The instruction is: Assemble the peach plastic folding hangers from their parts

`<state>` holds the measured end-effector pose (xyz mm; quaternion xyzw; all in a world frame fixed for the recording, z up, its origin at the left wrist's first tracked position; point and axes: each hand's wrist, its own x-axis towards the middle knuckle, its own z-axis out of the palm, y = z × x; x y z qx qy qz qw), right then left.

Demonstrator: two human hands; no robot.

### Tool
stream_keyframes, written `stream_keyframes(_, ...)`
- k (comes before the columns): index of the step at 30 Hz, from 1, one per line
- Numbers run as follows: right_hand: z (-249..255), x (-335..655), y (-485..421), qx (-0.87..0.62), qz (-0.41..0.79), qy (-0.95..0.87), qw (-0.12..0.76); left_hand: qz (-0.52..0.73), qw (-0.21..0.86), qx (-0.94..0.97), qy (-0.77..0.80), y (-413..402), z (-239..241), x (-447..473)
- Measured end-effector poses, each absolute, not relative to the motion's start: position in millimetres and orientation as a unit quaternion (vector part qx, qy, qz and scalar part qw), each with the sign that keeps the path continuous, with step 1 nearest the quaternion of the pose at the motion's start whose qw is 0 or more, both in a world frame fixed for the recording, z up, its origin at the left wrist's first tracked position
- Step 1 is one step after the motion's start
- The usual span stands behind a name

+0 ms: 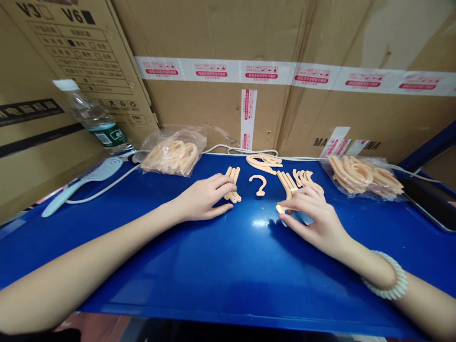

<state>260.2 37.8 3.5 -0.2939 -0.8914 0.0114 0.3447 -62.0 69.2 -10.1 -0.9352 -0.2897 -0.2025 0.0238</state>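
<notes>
My left hand (pixel 210 197) rests palm-down against a small row of peach plastic hanger arms (pixel 234 175), its fingers over them and the thumb stretched apart. My right hand (pixel 313 211) pinches a small peach plastic piece (pixel 280 209) between thumb and fingers, just above the table. Between the hands lies a peach hanger hook (pixel 262 183), curved like a question mark. Beyond my right fingers are straight hanger arms (pixel 285 183) side by side and several curved pieces (pixel 302 176), partly covered by the hand. Larger curved pieces (pixel 263 163) lie farther back.
The blue tabletop (pixel 213 270) is backed by cardboard boxes (pixel 213 109). Clear bags of peach parts stand left (pixel 173 154) and right (pixel 363 175). A water bottle (pixel 96 118) and a pale blue hairbrush (pixel 83 183) are at left, a phone (pixel 431 204) at right. A white cable (pixel 217 149) runs behind.
</notes>
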Motion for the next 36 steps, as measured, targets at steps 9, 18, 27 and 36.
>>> stream_keyframes(9,3,261,43,-0.306,-0.004,-0.894,0.328,-0.224,0.052,-0.914,-0.333,68,-23,-56)
stream_keyframes(18,5,257,61,-0.315,-0.062,-0.914,0.250,-0.226,0.083,-0.928,-0.284,61,-20,-49)
stream_keyframes(27,16,220,78,-0.289,-0.093,-0.935,0.181,-0.200,-0.016,-0.906,-0.373,35,-34,-35)
stream_keyframes(36,18,241,89,-0.293,-0.027,-0.938,0.185,-0.062,-0.069,-0.923,-0.372,37,-28,-39)
